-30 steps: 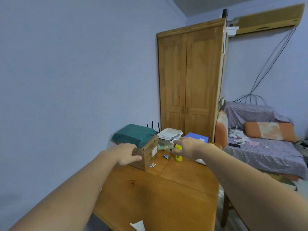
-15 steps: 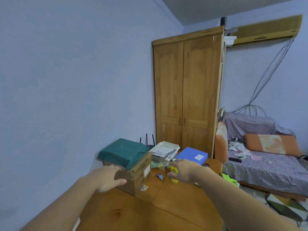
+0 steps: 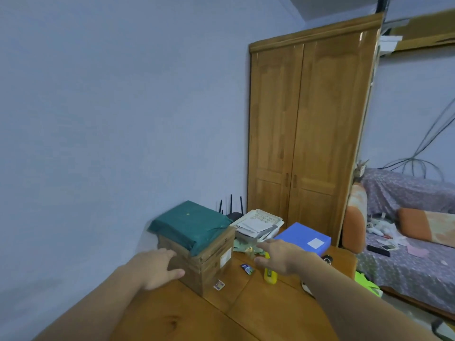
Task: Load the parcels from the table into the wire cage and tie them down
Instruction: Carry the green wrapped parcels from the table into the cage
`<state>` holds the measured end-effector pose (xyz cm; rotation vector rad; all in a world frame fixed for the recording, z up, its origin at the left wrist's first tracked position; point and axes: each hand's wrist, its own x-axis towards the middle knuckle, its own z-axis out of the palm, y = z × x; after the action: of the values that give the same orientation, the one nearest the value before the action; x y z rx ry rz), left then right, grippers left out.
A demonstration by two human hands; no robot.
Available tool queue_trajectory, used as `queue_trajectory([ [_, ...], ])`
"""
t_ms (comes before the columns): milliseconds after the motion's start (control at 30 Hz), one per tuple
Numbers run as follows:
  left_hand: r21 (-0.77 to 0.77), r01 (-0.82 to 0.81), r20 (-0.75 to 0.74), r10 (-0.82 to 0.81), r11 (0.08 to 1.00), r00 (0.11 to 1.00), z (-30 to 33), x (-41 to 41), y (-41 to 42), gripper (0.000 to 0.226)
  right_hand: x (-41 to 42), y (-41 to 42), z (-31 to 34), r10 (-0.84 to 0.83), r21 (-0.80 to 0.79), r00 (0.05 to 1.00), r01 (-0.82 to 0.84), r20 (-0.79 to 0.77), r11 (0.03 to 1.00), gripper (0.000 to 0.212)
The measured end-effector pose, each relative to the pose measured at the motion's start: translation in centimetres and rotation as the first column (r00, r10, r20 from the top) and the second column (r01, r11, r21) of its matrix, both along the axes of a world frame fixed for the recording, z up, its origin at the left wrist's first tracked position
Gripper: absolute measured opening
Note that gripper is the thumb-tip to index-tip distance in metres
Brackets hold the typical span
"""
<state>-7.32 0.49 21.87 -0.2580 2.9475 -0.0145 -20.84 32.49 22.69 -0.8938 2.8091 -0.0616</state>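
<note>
Two hands reach over the wooden table; the left hand lies with straight fingers against the near-left side of the one brown cardboard box, thumb at its lower edge, not curled round it; the box stands on the table near the left wall, and one dark green soft parcel rests on its top, overhanging the front; behind it three black antennas stand up; next comes one white tray heaped with papers; on the tabletop lie two small cards, one at the box's near corner and one further right; the right hand hovers with fingers spread and relaxed, holding nothing, directly above one yellow object that lies on the table; just beyond it sits one blue box with a white label; at the back stands one two-door wooden wardrobe, and at the far right one sofa under a purple cover. Half a second ago the right hand was wrapped round the yellow object; now it has let go and opened, while the left hand has stayed flat against the box; the view has swung slightly left and nearer.
</note>
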Motion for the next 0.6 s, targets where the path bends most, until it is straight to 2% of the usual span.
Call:
queue_trajectory([
  [167, -0.005, 0.037, 0.026, -0.037, 0.999, 0.999, -2.2, -4.2, -2.0, 0.080, -4.8, -3.7, -2.1, 0.024, 0.013, 1.000, -0.025, 0.016, 1.000, 0.068],
  [300, 0.015, 0.005, 0.055, -0.005, 1.000, 0.998, -4.5, -8.6, -5.2, 0.079, -9.0, -7.9, -3.8, 0.059, 0.061, 0.998, -0.061, 0.027, 0.996, 0.065],
  [467, 0.071, -0.048, 0.050, 0.044, 0.996, 0.998, -7.4, -15.0, -10.0, 0.077, -16.2, -13.8, -7.9, 0.025, 0.064, 0.999, -0.028, 0.036, 0.998, 0.089],
  [533, 0.098, -0.084, 0.006, 0.084, 0.992, 0.996, -9.4, -18.1, -13.3, 0.080, -18.6, -15.9, -9.3, 0.020, 0.052, 0.999, -0.022, 0.031, 0.998, 0.078],
  [600, 0.133, -0.132, -0.031, 0.137, 0.982, 0.990, -11.1, -20.8, -16.4, 0.095, -20.8, -17.7, -10.4, 0.019, 0.030, 1.000, -0.020, 0.025, 0.999, 0.068],
])
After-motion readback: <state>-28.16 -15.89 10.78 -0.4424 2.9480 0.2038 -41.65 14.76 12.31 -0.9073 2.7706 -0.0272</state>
